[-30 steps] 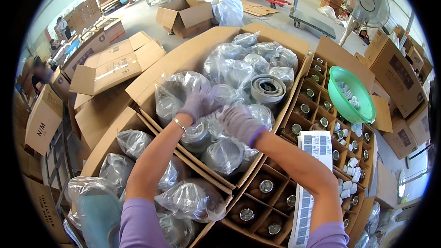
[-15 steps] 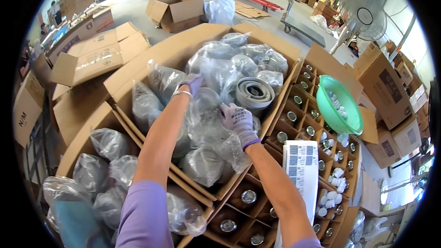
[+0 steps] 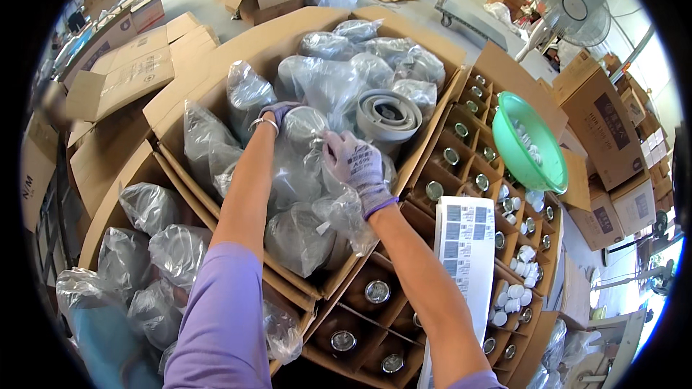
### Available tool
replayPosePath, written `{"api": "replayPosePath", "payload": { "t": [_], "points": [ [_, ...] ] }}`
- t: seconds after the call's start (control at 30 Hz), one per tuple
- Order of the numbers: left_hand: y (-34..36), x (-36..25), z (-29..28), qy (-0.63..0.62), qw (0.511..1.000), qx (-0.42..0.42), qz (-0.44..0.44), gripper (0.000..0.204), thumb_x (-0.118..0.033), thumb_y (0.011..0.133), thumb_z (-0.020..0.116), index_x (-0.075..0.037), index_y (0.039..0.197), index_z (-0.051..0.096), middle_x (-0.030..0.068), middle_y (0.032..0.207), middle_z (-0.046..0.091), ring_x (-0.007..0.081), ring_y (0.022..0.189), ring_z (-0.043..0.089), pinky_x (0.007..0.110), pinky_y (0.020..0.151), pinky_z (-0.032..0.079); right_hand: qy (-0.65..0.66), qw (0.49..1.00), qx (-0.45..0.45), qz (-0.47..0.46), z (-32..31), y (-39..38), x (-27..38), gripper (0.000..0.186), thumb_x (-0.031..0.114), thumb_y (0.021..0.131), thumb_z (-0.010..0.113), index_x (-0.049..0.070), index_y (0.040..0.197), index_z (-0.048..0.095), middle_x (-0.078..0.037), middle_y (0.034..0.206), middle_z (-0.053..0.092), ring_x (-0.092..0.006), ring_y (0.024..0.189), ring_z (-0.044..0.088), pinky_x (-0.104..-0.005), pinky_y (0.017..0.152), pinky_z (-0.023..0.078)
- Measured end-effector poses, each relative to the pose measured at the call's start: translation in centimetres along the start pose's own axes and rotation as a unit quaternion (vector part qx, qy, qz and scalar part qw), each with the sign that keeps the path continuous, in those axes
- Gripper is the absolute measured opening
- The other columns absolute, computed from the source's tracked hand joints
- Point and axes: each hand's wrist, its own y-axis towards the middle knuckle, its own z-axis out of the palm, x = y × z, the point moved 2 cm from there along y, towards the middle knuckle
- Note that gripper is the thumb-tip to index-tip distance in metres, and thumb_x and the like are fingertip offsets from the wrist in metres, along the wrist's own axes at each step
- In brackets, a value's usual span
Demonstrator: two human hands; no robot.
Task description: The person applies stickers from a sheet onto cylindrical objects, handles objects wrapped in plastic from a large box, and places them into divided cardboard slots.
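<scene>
1. Hands are farther apart than a second ago, when they nearly touch; the bagged clear piece now shows between them. The whole view also shifts, so small bag moves are hard to judge.
2. Position: the bagged piece sits inside the open carton, among other bagged pieces and left of the grey ring part.
3. Grip, left hand: gloved, at the far left side of the piece; fingers largely hidden, so cannot tell whether they clamp it. Right hand: gloved, fingers curled at the plastic film on the near right side; cannot tell if they pinch it.
4. Risk: slip. Cause: smooth film under knit gloves; a hold on loose film alone could let the piece drop onto its neighbours.
5. Risk: tear or snag. Cause: loose film bunched beneath the right hand could catch on the carton edge.
6. Risk: knocks or cracks, if the pieces are brittle. Cause: crowded packing; pressing down would push one piece against the next or against the ring part.
7. Risk: sheets disturbed. Cause: right forearm crosses part of the printed paper lying over the divided carton; a sideways sweep could drag it.
</scene>
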Motion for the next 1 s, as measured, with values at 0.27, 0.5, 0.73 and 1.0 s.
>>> {"api": "replayPosePath", "payload": {
  "t": [0.27, 0.5, 0.73, 1.0],
  "points": [
    [3.5, 1.6, -1.5, 0.135, 0.986, 0.080, 0.058, 0.030, -0.014, 0.098, 0.051, -0.003, 0.123, 0.063, 0.0061, 0.124, 0.064, 0.0152, 0.113, 0.059, 0.029, 0.101, 0.044, 0.194, 0.977, -0.055, -0.067, -10.9, -4.3, 3.0, 0.015, 0.015, 0.085, 0.069, 0.011, 0.099, 0.064, -0.008, 0.091, 0.061, -0.0257, 0.069, 0.065, -0.0355, 0.059, 0.054],
    [3.6, 1.6, -1.2, 0.178, 0.980, 0.061, 0.063, 0.030, -0.016, 0.097, 0.052, -0.004, 0.122, 0.064, 0.0060, 0.124, 0.065, 0.0163, 0.113, 0.059, 0.029, 0.101, 0.044, 0.039, 0.977, 0.168, -0.124, -8.2, -9.2, 5.8, 0.020, 0.015, 0.083, 0.066, 0.013, 0.102, 0.061, -0.010, 0.091, 0.057, -0.0279, 0.070, 0.065, -0.0380, 0.057, 0.053],
    [4.1, 2.1, -0.8, 0.094, 0.993, 0.068, 0.014, 0.030, -0.019, 0.097, 0.053, -0.005, 0.121, 0.065, 0.0060, 0.122, 0.066, 0.0176, 0.111, 0.061, 0.030, 0.101, 0.044, 0.247, 0.958, 0.143, 0.012, -11.3, -10.3, 5.1, 0.014, 0.011, 0.083, 0.067, 0.009, 0.097, 0.065, -0.009, 0.088, 0.057, -0.0241, 0.071, 0.063, -0.0332, 0.062, 0.051],
    [3.1, 0.7, -0.4, 0.079, 0.992, -0.017, 0.094, 0.030, -0.027, 0.092, 0.062, -0.005, 0.111, 0.070, 0.0058, 0.106, 0.071, 0.0191, 0.097, 0.065, 0.032, 0.089, 0.051, 0.289, 0.946, 0.060, 0.132, -18.7, -17.5, 5.9, 0.020, -0.004, 0.082, 0.067, 0.004, 0.100, 0.070, -0.009, 0.094, 0.067, -0.0175, 0.078, 0.067, -0.0269, 0.065, 0.054]
  ]
}}
